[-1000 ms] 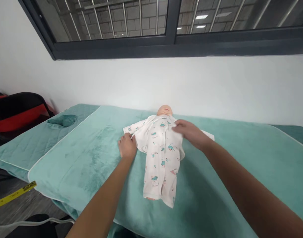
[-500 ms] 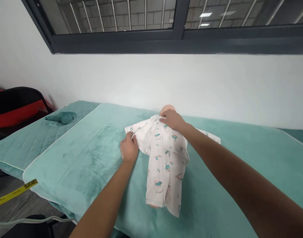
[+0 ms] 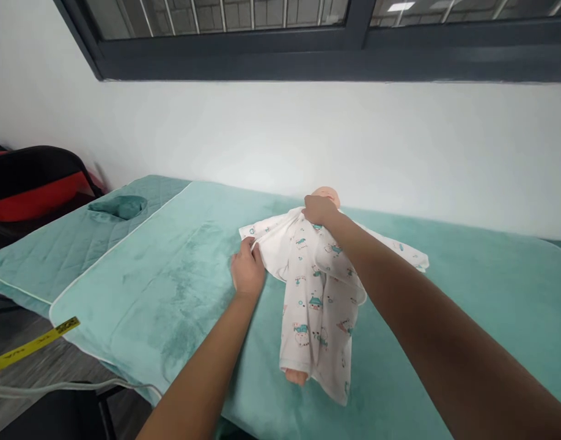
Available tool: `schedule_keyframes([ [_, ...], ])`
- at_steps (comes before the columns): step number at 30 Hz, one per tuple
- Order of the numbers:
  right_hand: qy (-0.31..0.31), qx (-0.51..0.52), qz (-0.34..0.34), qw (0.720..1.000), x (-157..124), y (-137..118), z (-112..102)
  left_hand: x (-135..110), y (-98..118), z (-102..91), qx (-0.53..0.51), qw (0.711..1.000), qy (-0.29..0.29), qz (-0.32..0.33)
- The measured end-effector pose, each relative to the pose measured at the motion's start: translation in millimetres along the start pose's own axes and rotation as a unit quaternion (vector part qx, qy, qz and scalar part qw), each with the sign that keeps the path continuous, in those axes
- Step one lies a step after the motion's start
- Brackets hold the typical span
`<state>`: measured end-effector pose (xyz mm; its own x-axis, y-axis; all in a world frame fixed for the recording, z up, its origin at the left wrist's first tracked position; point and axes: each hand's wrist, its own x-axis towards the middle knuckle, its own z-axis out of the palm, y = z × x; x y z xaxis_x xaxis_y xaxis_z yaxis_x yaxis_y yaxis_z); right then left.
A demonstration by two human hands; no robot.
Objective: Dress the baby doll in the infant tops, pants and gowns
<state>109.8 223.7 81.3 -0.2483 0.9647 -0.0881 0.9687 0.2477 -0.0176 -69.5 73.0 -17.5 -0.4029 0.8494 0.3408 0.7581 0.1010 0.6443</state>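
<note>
A baby doll [image 3: 329,195] lies on its back on a teal blanket [image 3: 179,287], dressed in a white romper [image 3: 315,305] printed with small teal figures. My left hand [image 3: 247,272] pinches the romper's loose flap at the doll's side. Up at the collar just below the doll's head, my right hand [image 3: 319,211] grips the fabric with closed fingers. One bare doll foot [image 3: 296,376] pokes out of a leg of the romper.
A quilted teal pad [image 3: 55,250] lies left of the blanket with a small dark teal cloth [image 3: 118,206] on it. A black and red bag [image 3: 30,183] sits at far left. Yellow tape [image 3: 30,345] marks the floor. A white wall rises behind.
My right hand moved from the doll's chest up to the collar by the head. My left hand kept its hold on the side flap. The view shifted slightly.
</note>
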Motion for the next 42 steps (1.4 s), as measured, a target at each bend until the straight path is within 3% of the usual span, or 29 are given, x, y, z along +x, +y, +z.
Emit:
schedule_keyframes([
  [11,-0.027,0.024,-0.037,0.999,-10,-6,0,0,-2,0.4,-0.078,0.997,0.014,-0.025],
  [19,0.03,0.029,0.017,0.999,-12,-18,7,-3,-3,1.5,-0.133,0.991,0.03,-0.003],
  [24,0.105,0.053,0.006,0.993,-25,-17,16,-13,6,6.5,-0.147,0.977,0.057,0.14],
  [28,0.213,0.133,-0.149,0.956,-36,-10,27,-24,23,7.6,-0.165,0.933,0.025,0.318],
  [32,0.229,0.151,-0.215,0.937,-40,-6,34,-30,37,3.5,-0.197,0.889,-0.005,0.413],
  [36,0.254,0.147,-0.187,0.938,-41,-6,35,-29,40,1.2,-0.21,0.88,-0.024,0.426],
  [42,0.386,0.172,-0.071,0.903,-54,6,33,-30,43,-0.8,-0.239,0.866,-0.025,0.438],
])
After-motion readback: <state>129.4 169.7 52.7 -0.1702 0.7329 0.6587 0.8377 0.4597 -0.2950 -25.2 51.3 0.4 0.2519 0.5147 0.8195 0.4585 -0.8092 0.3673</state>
